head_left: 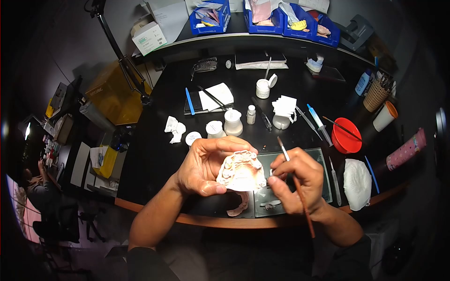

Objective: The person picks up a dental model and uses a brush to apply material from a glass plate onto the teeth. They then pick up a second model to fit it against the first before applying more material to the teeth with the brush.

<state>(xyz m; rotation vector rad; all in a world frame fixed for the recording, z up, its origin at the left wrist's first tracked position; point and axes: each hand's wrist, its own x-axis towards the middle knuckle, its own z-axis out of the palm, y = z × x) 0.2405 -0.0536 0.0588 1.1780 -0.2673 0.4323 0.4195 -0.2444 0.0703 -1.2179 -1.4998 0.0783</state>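
A pale dental cast [241, 172] with teeth is held up over the near edge of the desk. My left hand [199, 164] grips it from the left, thumb below and fingers along the top. Just to its right, my right hand [302, 180] is closed around a thin brush [301, 201] with a brown handle, its tip pointing up and away. Between that thumb and forefinger is a tiny whitish piece [271, 173], too small to name. Under the hands lie a dark glass slab [323, 164] and a pinkish cast [240, 207], partly hidden by the held one.
White jars [233, 122] and a small bottle [251, 114] stand beyond my hands. To the right are a red bowl [346, 136], a blue-tipped syringe [318, 122], and a white wad [357, 185]. Blue bins [211, 25] line the back shelf. Another person [51, 196] sits far left.
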